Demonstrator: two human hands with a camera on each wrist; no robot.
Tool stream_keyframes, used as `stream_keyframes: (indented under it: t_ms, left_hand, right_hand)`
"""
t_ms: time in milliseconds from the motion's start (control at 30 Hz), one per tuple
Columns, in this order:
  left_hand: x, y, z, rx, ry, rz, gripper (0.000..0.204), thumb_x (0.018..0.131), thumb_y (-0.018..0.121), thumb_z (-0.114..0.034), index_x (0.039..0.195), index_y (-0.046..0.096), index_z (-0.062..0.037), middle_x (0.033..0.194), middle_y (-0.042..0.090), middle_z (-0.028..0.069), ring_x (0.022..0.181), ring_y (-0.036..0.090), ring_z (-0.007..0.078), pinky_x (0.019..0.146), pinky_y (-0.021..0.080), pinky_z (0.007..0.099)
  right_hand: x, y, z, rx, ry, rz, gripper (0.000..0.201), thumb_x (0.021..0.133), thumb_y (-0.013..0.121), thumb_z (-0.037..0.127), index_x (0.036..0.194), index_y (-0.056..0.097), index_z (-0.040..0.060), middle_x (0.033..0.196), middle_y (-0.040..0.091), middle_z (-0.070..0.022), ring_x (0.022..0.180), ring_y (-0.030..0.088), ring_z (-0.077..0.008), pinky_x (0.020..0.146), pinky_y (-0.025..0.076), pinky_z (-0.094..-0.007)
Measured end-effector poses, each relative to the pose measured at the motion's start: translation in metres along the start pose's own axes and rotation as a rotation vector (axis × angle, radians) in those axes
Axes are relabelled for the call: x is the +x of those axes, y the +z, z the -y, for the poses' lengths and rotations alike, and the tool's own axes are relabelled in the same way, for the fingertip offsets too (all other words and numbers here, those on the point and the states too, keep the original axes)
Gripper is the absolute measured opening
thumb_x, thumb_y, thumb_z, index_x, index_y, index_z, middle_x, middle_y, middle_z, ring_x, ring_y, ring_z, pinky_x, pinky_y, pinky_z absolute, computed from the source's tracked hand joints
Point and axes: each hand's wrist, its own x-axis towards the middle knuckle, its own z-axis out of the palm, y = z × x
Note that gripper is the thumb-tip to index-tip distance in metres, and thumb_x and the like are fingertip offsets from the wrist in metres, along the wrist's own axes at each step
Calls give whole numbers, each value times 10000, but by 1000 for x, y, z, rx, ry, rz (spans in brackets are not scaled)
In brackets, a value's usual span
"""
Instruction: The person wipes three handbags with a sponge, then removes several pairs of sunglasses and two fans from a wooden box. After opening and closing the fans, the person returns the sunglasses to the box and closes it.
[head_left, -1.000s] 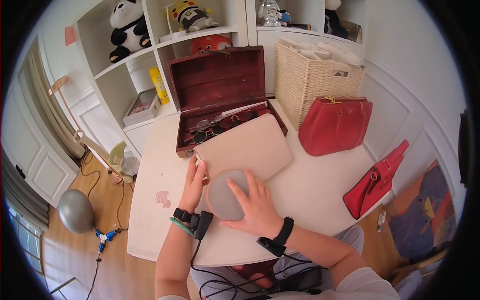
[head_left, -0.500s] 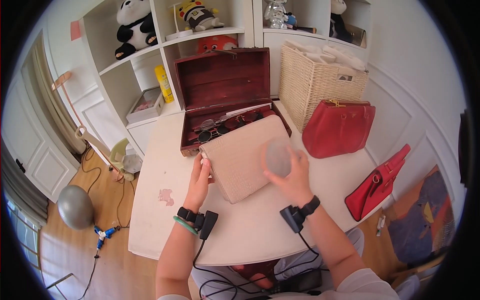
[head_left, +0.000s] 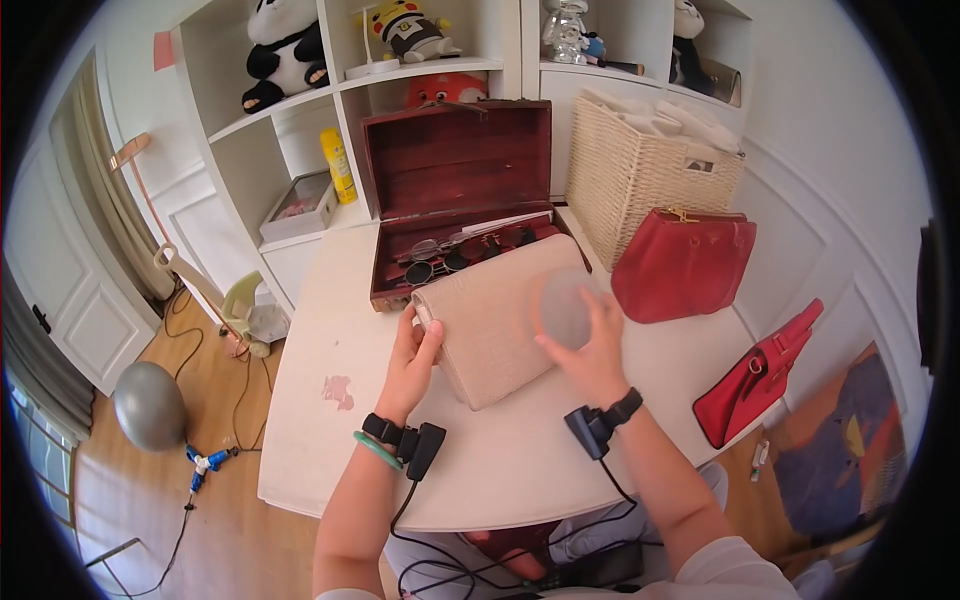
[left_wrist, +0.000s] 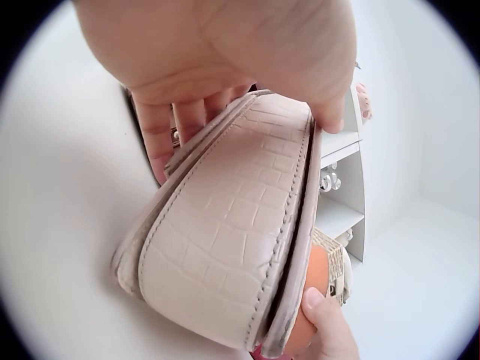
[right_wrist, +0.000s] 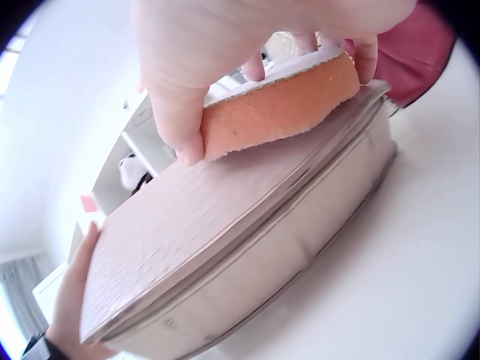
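Note:
A pale beige crocodile-textured bag (head_left: pixel 490 340) is tilted over the white table, in front of an open dark red case (head_left: pixel 460 160). My left hand (head_left: pixel 408 360) grips its left end, thumb on the near face and fingers behind, as the left wrist view also shows. In my right hand (head_left: pixel 592 345) is a round sponge (right_wrist: pixel 281 109) with orange foam below and a grey top. Thumb and fingers pinch it round its edge. Its orange side lies against the bag's broad face, toward the right end; the sponge looks blurred in the head view.
Several pairs of sunglasses (head_left: pixel 430 262) lie in the case. To the right are a wicker basket (head_left: pixel 640 165), a red handbag (head_left: pixel 680 265) and a smaller red bag (head_left: pixel 755 380) at the table edge. Black cables (head_left: pixel 405 510) run from both wrists toward the lap.
The sponge went from grey side up near the left hand to the bag's right part, carried by my right hand. The right hand turned more upright. The left hand keeps its grip.

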Motion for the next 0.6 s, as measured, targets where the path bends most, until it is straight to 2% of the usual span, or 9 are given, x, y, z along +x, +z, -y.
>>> stream_keyframes:
  t_ms: [133,200,233,300,400,433,500,533,600]
  left_hand:
    - [4,-3,10,-5,-15,-9,667,970,428,-415,1443,195,-7,1119,547,69,876,505,97,712,433,251]
    - [5,-3,12,-33,-18,-37,656,979,383,-437,1445,203,-12,1148,521,71,875,492,96,738,447,260]
    - [5,-4,13,-32,-17,-35,656,979,383,-437,1445,203,-12,1148,521,71,875,492,96,738,447,260]
    - [4,-5,13,-30,-8,-24,631,987,348,-439,1444,211,-26,1061,508,47,856,478,94,757,456,258]
    - [-2,-4,-9,4,29,16,584,993,362,-403,1435,240,-42,951,462,20,808,447,89,727,435,240]
    - [-1,-4,-6,3,28,13,584,993,362,-403,1435,240,-42,951,462,20,808,447,89,727,435,240]
    - [2,-5,1,-23,76,12,547,991,397,-365,1420,269,-51,880,419,5,766,417,83,693,399,226]
    - [2,-4,0,-27,74,8,547,991,397,-365,1420,269,-51,880,419,5,766,417,83,693,399,226]
    - [1,-2,-2,18,125,0,538,985,427,-337,1414,279,-49,854,404,-2,736,389,82,670,367,220]
  right_hand:
    - [4,-3,-16,89,134,-66,832,651,806,381,1313,421,56,1356,275,-265,1254,296,-428,1041,281,-493]
    - [-10,8,3,18,-87,9,854,642,809,376,1334,409,74,1359,277,-255,1255,295,-430,1040,279,-499]
    - [-16,10,17,19,-87,6,854,642,809,376,1334,409,74,1359,277,-255,1255,295,-430,1040,279,-499]
    - [-27,12,47,-6,-342,248,882,631,812,372,1359,393,102,1361,276,-251,1253,294,-438,1035,279,-506]
    - [-30,16,61,25,-445,285,905,620,815,368,1377,381,128,1363,276,-255,1251,292,-445,1033,278,-511]
    - [-28,16,58,26,-447,287,905,620,815,368,1377,381,128,1363,276,-255,1251,292,-445,1033,278,-511]
    - [-14,14,42,28,-265,137,891,635,812,376,1366,385,99,1367,273,-265,1252,289,-444,1036,278,-507]
    - [-6,13,29,26,-268,142,891,635,812,376,1366,385,99,1367,273,-265,1252,289,-444,1036,278,-507]
    - [7,11,7,29,-35,-18,872,656,804,393,1350,390,66,1372,268,-273,1258,285,-447,1037,279,-502]
